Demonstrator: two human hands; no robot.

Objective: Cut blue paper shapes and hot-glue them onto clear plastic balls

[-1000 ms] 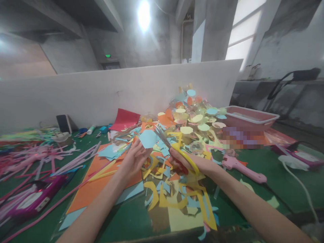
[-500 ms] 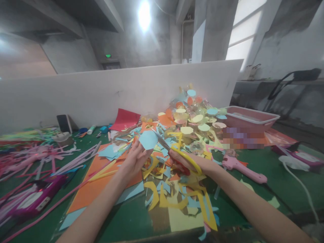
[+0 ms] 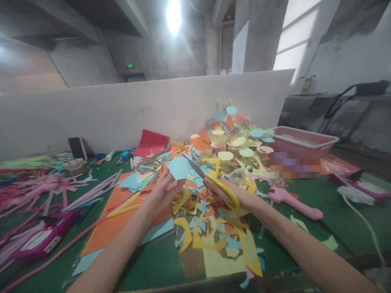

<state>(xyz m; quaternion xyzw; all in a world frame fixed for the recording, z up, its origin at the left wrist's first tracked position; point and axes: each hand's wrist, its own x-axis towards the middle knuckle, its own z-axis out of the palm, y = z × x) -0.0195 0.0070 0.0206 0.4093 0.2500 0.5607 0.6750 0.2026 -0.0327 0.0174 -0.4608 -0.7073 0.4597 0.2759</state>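
Note:
Between the fingertips of my left hand [image 3: 162,190] is a small light-blue paper piece [image 3: 179,167] with an angular, roughly rounded outline. My right hand [image 3: 216,193] is closed around the yellow handles of a pair of scissors [image 3: 196,167]. The metal blades point up and left, along the right edge of the blue paper; whether they touch it I cannot tell. Beneath both hands lies a heap of yellow, blue and orange paper scraps [image 3: 210,243]. Orange sheets [image 3: 105,228] spread under my left forearm.
Behind the scraps rises a pile of clear rounded pieces topped with paper discs [image 3: 225,156]. A pink basket [image 3: 301,142] stands to the right, near a pink glue gun [image 3: 295,203]. Pink strips [image 3: 45,191] and a purple device [image 3: 45,236] lie left. A white panel [image 3: 122,114] closes the back.
The scissors' handles have come closer together and the blades now look more closed. The blue paper stays in my left hand in nearly the same place.

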